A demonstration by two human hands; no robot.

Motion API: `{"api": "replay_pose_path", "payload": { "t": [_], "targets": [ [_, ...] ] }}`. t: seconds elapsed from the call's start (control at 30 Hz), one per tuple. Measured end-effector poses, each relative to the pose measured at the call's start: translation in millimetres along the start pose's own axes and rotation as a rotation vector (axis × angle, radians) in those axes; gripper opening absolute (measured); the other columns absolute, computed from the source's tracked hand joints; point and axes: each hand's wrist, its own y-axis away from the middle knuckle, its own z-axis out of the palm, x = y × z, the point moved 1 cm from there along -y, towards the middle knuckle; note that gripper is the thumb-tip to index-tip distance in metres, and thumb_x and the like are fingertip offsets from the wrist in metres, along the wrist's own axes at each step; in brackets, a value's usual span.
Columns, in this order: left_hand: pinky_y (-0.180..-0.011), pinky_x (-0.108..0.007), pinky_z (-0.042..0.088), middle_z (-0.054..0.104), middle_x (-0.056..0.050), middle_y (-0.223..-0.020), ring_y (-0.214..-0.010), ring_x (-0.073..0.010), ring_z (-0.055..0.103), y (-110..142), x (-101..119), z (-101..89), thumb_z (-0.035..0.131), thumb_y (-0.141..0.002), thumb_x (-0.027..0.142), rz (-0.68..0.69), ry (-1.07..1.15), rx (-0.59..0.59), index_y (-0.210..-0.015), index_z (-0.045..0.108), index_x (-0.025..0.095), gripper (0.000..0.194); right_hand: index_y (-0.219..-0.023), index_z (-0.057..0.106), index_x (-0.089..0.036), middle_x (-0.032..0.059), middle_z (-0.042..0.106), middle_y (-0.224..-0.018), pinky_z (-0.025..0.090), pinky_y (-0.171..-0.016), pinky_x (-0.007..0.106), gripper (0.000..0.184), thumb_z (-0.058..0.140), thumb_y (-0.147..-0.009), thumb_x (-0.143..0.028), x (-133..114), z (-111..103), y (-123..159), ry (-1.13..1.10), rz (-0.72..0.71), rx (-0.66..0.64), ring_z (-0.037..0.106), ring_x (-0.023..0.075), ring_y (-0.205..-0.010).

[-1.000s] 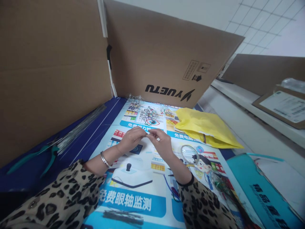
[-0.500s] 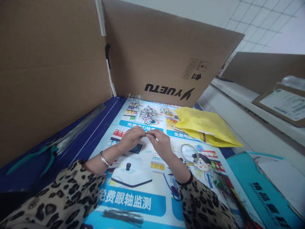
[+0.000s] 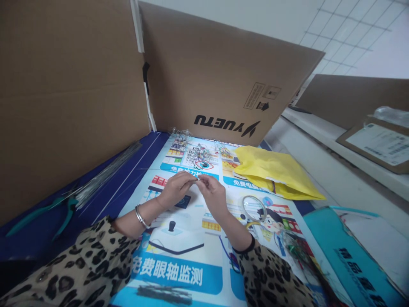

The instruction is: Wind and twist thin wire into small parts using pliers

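upside-down YUETU on cardboard (image 3: pixel 223 81), 免费眼轴监测 on poster (image 3: pixel 182 234)

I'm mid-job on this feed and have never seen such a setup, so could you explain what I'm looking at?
There is no machine here: each grip is a person's bare hand, the left hand and the right hand. The camera is worn on the person's head, looking forward and down. The fingertips of both hands are close together, apparently pinching a tiny piece, too small to identify.

Beneath the hands lies a printed poster. On it are a short bundle of wires nearest the person, tangled wires at the far end, and a yellow pouch on the right. Over on the left are teal-handled pliers and long silvery wires. Cardboard panels stand behind.
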Motion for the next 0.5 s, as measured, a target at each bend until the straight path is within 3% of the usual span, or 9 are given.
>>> {"api": "replay_pose_path", "payload": {
  "t": [0.1, 0.23, 0.37, 0.5],
  "targets": [
    [-0.071, -0.029, 0.049, 0.065, -0.005, -0.080, -0.077, -0.0140, 0.058, 0.5, 4.7, 1.7, 0.047, -0.085, 0.013, -0.008, -0.052, 0.018, -0.087, 0.060, 0.017, 0.014, -0.090, 0.064, -0.020, 0.0033, 0.065, -0.082, 0.048, -0.067, 0.028, 0.022, 0.056, -0.079, -0.037, 1.1, 3.7, 3.6, -0.040, 0.091, 0.035, 0.059, 0.0152, -0.071],
    [-0.076, -0.031, 0.050, 0.067, -0.006, -0.086, -0.082, -0.0149, 0.059, 2.7, 6.4, 5.6, 0.048, -0.084, 0.011, 0.007, -0.070, -0.029, -0.093, 0.060, 0.017, 0.016, -0.087, 0.065, -0.019, 0.0034, 0.065, -0.083, 0.048, -0.066, 0.027, 0.023, 0.053, -0.080, -0.038, -0.7, 0.2, 2.3, -0.043, 0.071, 0.069, 0.058, 0.0151, -0.073],
    [-0.084, -0.036, 0.048, 0.064, -0.009, -0.102, -0.097, -0.0172, 0.057, 2.1, 7.5, 6.1, 0.050, -0.083, 0.011, 0.032, -0.055, 0.007, -0.099, 0.059, 0.018, 0.019, -0.087, 0.064, -0.019, 0.0013, 0.062, -0.071, 0.046, -0.055, 0.025, 0.026, 0.051, -0.081, -0.041, 0.7, -5.1, -2.7, -0.134, 0.167, 0.064, 0.055, 0.0123, -0.060],
    [-0.083, -0.036, 0.048, 0.064, -0.011, -0.102, -0.097, -0.0180, 0.058, -2.0, 13.0, 2.5, 0.050, -0.083, 0.013, 0.041, -0.013, 0.029, -0.092, 0.061, 0.017, 0.014, -0.082, 0.062, -0.018, 0.0001, 0.062, -0.067, 0.043, -0.047, 0.022, 0.026, 0.052, -0.079, -0.042, 5.6, -7.4, -6.1, -0.190, 0.252, 0.070, 0.052, 0.0097, -0.050]
  ]
}}
